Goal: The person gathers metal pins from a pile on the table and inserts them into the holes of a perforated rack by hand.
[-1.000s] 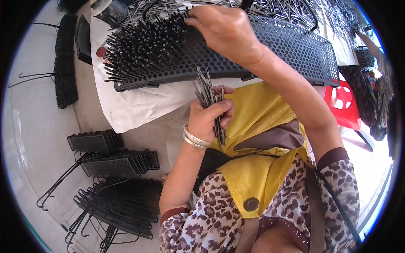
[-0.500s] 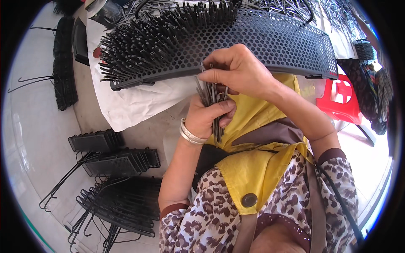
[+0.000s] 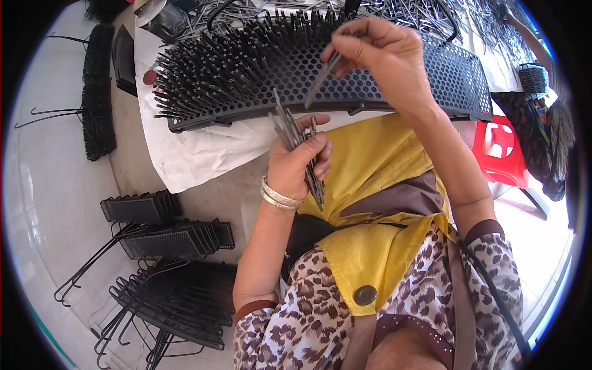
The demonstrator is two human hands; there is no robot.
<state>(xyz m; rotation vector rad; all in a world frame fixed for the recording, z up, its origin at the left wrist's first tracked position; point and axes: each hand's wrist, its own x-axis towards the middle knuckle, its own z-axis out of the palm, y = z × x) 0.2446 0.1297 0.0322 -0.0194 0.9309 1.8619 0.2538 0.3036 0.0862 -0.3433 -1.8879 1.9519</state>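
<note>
My left hand [image 3: 299, 157] is closed round a bundle of thin dark grey rods [image 3: 286, 123] in front of the rack's near edge, their ends poking out above and below the fist. Over the middle of a long, curved black perforated rack [image 3: 425, 74], my right hand [image 3: 385, 58] pinches a slim grey rod [image 3: 322, 80], slanting down to the near rim. Whether a second rod lies against it I cannot tell. Dense standing rods [image 3: 209, 71] fill the rack's left and back holes; the right-hand holes are bare.
Loose rods [image 3: 394, 11] lie scattered behind the rack on a white sheet [image 3: 185, 154]. A metal can [image 3: 161, 18] stands at the back left. Black perforated racks with wire hooks [image 3: 179, 302] sit on the floor at left. To the right is a red plastic stool [image 3: 502, 154].
My right hand has left the bundle and moved up and right over the rack, carrying a rod. My left hand stays nearly in place with the others. The rack appears slightly shifted right.
</note>
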